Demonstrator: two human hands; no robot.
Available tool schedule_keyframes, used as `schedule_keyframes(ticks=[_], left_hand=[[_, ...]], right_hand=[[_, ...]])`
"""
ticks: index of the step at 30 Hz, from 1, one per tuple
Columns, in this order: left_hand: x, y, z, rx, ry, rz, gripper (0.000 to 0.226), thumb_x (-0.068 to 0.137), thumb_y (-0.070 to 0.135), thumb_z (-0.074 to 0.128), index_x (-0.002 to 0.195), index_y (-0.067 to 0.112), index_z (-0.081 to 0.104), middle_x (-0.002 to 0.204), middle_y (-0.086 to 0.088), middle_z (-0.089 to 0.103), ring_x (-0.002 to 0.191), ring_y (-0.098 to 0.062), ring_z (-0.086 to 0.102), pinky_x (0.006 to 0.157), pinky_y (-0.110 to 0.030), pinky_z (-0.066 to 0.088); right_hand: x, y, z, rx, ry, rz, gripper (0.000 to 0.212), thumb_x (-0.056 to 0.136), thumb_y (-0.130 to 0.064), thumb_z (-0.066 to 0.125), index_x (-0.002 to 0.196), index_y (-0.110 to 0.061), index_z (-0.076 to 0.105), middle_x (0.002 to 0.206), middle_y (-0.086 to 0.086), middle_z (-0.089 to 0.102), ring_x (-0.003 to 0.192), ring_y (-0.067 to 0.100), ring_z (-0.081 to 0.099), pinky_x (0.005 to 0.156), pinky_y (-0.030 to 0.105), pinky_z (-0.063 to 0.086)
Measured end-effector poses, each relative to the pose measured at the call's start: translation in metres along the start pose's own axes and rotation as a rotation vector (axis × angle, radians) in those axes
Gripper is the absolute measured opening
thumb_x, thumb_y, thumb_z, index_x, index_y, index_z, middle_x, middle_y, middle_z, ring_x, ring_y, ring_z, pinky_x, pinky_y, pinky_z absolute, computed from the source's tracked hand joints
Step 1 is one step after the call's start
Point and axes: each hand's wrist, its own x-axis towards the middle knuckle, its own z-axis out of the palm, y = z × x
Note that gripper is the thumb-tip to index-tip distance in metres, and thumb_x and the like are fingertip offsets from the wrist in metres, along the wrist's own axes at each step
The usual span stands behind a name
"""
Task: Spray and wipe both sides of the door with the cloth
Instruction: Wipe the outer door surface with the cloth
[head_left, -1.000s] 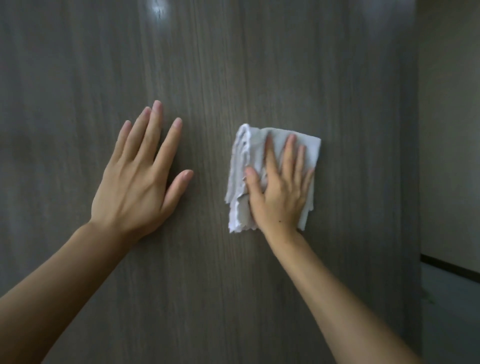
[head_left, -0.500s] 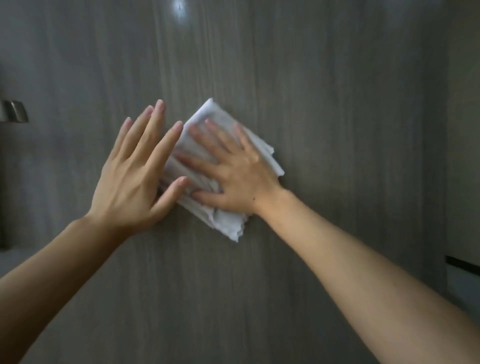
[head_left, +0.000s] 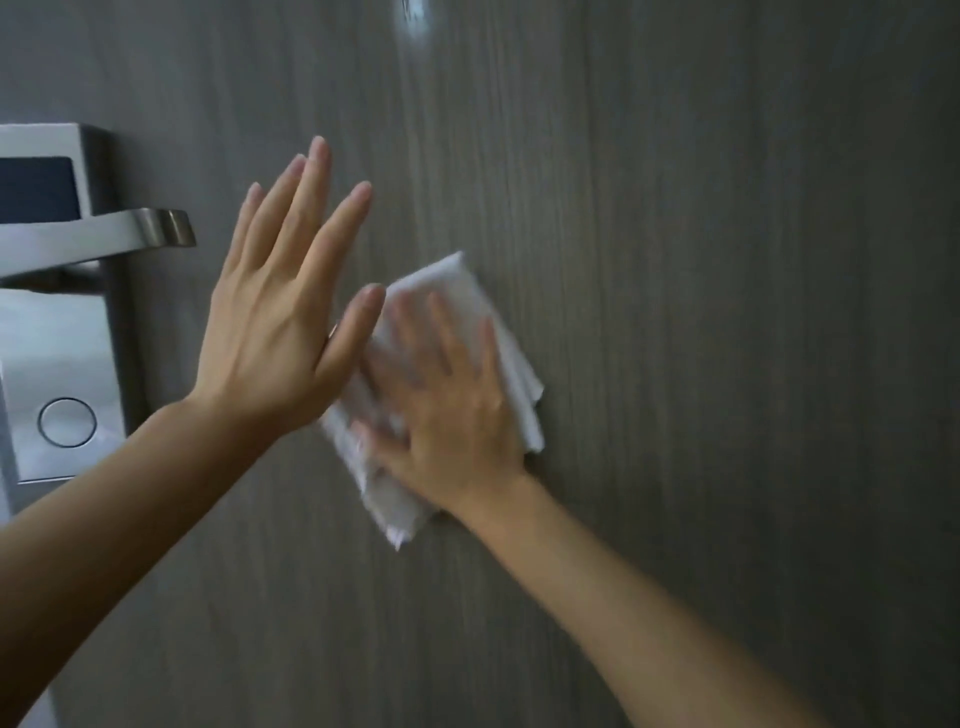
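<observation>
While the wipe is in hand, items run from the left edge of the view across.

Item 1: lock plate (head_left: 62, 332), silver, with lever handle (head_left: 104, 234) pointing right; fixed at the far left of the door (head_left: 727, 312), well apart from the cloth.

Item 2: left hand (head_left: 275, 322), fingers straight and spread, holding nothing, laid flat against or just off the door face; which of the 2 cannot be told. It sits between the handle and the cloth, its thumb overlapping the cloth's upper left corner.

Item 3: cloth (head_left: 514, 374), white, folded, flat on the door at mid-height. Long axis runs diagonally, from upper right down to a ragged lower left tip.

Item 4: right hand (head_left: 447, 400), fingers spread and straight, pressing the cloth onto the panel; blurred, so finer detail is unclear. This hand is the nearer of the 2 to the work, being on it.

Item 5: open room. Bare grey wood-grain panel extends wide to the right, above and below the cloth. Leftward travel is judged blocked by the left hand, then the handle. No door edge shows in this view, and no spray bottle.
</observation>
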Motion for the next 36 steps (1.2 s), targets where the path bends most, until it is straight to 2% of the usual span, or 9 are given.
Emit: schedule_keyframes(ticks=[2, 5, 10, 13, 18, 21, 25, 31, 36], left_hand=[[-0.003, 0.004, 0.004, 0.008, -0.022, -0.012, 0.058, 0.102, 0.040, 0.031, 0.148, 0.005, 0.032, 0.157, -0.024, 0.019, 0.146, -0.035, 0.016, 0.121, -0.043, 0.007], [-0.009, 0.014, 0.016, -0.006, -0.082, -0.053, 0.058, 0.101, 0.039, 0.031, 0.148, 0.005, 0.034, 0.158, -0.022, 0.018, 0.147, -0.033, 0.015, 0.121, -0.039, 0.004], [0.005, 0.037, 0.038, -0.035, -0.112, 0.007, 0.055, 0.100, 0.035, 0.035, 0.144, 0.002, 0.040, 0.156, -0.023, 0.023, 0.145, -0.036, 0.021, 0.120, -0.044, 0.009], [0.014, 0.041, 0.048, -0.015, -0.077, 0.007, 0.054, 0.098, 0.034, 0.037, 0.142, 0.002, 0.041, 0.155, -0.024, 0.025, 0.143, -0.038, 0.023, 0.119, -0.046, 0.011], [0.006, 0.037, 0.060, 0.084, -0.156, 0.032, 0.058, 0.098, 0.037, 0.035, 0.146, 0.004, 0.037, 0.155, -0.026, 0.023, 0.143, -0.040, 0.021, 0.118, -0.050, 0.012], [-0.001, 0.032, 0.064, 0.134, -0.188, 0.084, 0.062, 0.099, 0.042, 0.030, 0.149, 0.006, 0.032, 0.156, -0.024, 0.022, 0.145, -0.039, 0.019, 0.119, -0.051, 0.012], [0.000, 0.033, 0.064, -0.019, -0.100, 0.065, 0.061, 0.100, 0.040, 0.031, 0.149, 0.004, 0.029, 0.157, -0.023, 0.020, 0.146, -0.035, 0.016, 0.121, -0.041, 0.006], [-0.003, 0.028, 0.063, -0.138, -0.064, 0.035, 0.061, 0.100, 0.040, 0.031, 0.150, 0.004, 0.028, 0.158, -0.021, 0.017, 0.147, -0.033, 0.013, 0.121, -0.036, 0.004], [-0.003, 0.026, 0.061, -0.204, -0.107, 0.047, 0.065, 0.100, 0.046, 0.028, 0.151, 0.005, 0.026, 0.159, -0.019, 0.016, 0.148, -0.031, 0.010, 0.121, -0.033, 0.001]], right_hand=[[-0.033, -0.021, 0.006, 0.020, -0.069, -0.169, 0.072, 0.088, -0.059, 0.057, 0.150, -0.034, 0.034, 0.162, 0.005, 0.020, 0.151, 0.027, 0.010, 0.121, 0.053, -0.001], [-0.067, -0.025, 0.004, -0.024, -0.208, -0.431, 0.064, 0.092, -0.060, 0.048, 0.151, -0.038, 0.035, 0.163, 0.004, 0.017, 0.152, 0.024, 0.006, 0.122, 0.050, -0.003], [-0.048, 0.044, -0.016, 0.082, -0.274, -0.681, 0.066, 0.087, -0.053, 0.064, 0.146, -0.031, 0.046, 0.159, 0.007, 0.031, 0.149, 0.025, 0.017, 0.120, 0.043, -0.001], [-0.024, 0.109, -0.030, -0.029, -0.144, -0.441, 0.066, 0.086, -0.062, 0.051, 0.145, -0.032, 0.046, 0.157, 0.005, 0.031, 0.146, 0.028, 0.022, 0.120, 0.048, 0.006], [0.009, 0.183, -0.050, -0.114, 0.029, 0.228, 0.068, 0.092, -0.064, 0.035, 0.151, -0.031, 0.035, 0.160, 0.010, 0.028, 0.147, 0.034, 0.022, 0.118, 0.055, 0.016], [0.007, 0.181, -0.048, -0.102, 0.088, 0.468, 0.069, 0.093, -0.064, 0.030, 0.152, -0.030, 0.032, 0.162, 0.010, 0.022, 0.150, 0.033, 0.016, 0.120, 0.056, 0.012], [-0.016, 0.139, -0.037, -0.064, 0.112, 0.624, 0.068, 0.095, -0.063, 0.027, 0.153, -0.028, 0.029, 0.163, 0.012, 0.018, 0.150, 0.033, 0.013, 0.120, 0.057, 0.010], [-0.089, 0.035, -0.012, -0.067, -0.012, 0.374, 0.064, 0.096, -0.065, 0.030, 0.152, -0.036, 0.023, 0.164, 0.004, 0.015, 0.151, 0.029, 0.011, 0.120, 0.054, 0.009], [-0.112, -0.002, -0.004, -0.092, -0.126, -0.070, 0.064, 0.087, -0.069, 0.044, 0.146, -0.046, 0.035, 0.163, -0.004, 0.018, 0.151, 0.021, 0.013, 0.120, 0.051, 0.015]])
